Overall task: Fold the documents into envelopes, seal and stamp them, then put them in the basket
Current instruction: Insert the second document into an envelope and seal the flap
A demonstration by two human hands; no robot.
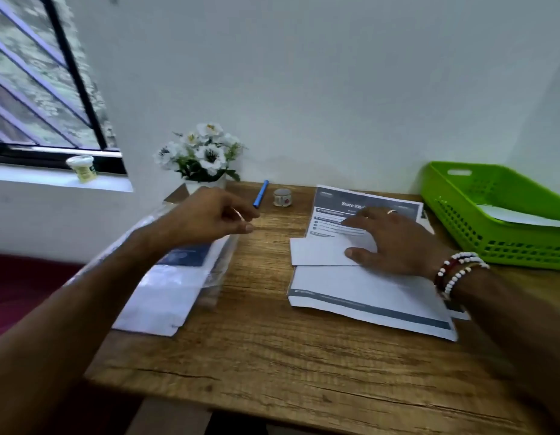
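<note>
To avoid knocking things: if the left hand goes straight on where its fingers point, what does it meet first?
Probably the blue pen, just beyond the left hand; the small roll lies further on. The hand's height over the table is unclear.

Home desk (272, 356) — window sill (52, 181), flower pot (206, 184)

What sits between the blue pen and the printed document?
A small round roll, perhaps tape, stands between blue pen and printed document; head view shows it.
</note>
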